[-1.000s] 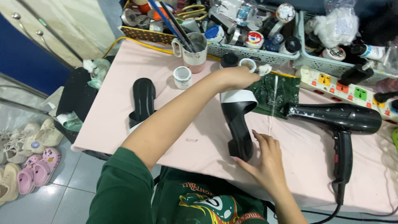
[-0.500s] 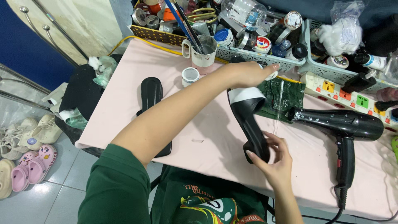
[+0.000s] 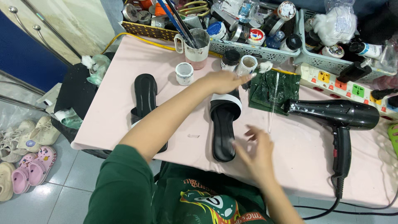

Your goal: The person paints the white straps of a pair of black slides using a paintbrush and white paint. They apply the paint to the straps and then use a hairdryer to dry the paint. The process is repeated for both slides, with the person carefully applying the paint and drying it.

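Near the middle of the pink desk [image 3: 124, 95] lies a black sandal with a white strap [image 3: 224, 124], toe end toward the far edge, heel toward the near edge. Left hand [image 3: 224, 81] reaches across from the near left, resting over the strap end of that sandal, fingers [image 3: 244, 77] stretched out flat and close together, clamped on nothing I can make out. Right hand [image 3: 256, 151] hovers just beside the sandal's heel, close to the near edge — it's blurred, fingers spread apart, and whether they touch the sole I cannot tell. Over toward the left edge, the second black sandal [image 3: 146, 103] lies alone, well apart from both hands. Just past the left hand's fingertips sit a small white jar [image 3: 248, 64] and a dark-lidded jar [image 3: 230, 59], with another little white cup [image 3: 184, 73] further left and a mug full of brushes [image 3: 196, 49] behind it. Right of the sandal, a green mat [image 3: 286, 85] carries a thin clear stick. A black hair dryer [image 3: 336, 118] lies toward the right edge, handle pointing to the near edge. Along the far edge, baskets of bottles and tins [image 3: 265, 52] and a power strip [image 3: 344, 87]. Down on the floor at left, small shoes [image 3: 25, 161].
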